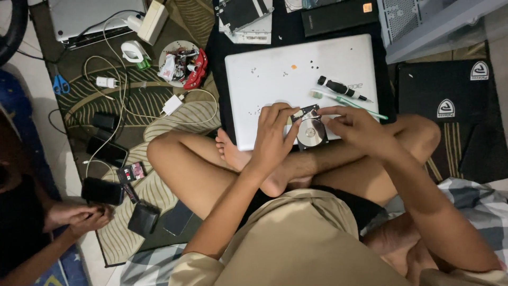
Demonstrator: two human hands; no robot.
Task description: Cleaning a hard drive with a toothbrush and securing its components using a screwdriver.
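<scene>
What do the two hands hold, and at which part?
Both hold the opened hard drive: left hand at its left edge, right hand at its upper right corner.

- A dark phone point(102, 191) lies at the left, near another person's hands. Its screen is black.
- Two more dark phones point(107, 151) lie on the green rug above it (their screens are off).
- A small flat pack point(132, 172) with red and white on it lies between those phones.
- A dark flat phone point(178, 217) lies on the rug by the person's knee.
- A long black box point(338, 17) with a small orange square lies at the top, behind the white laptop.
- Two white shield-shaped labels point(479, 70) sit on the black bags at the right, one above the other point(445, 108).
</scene>
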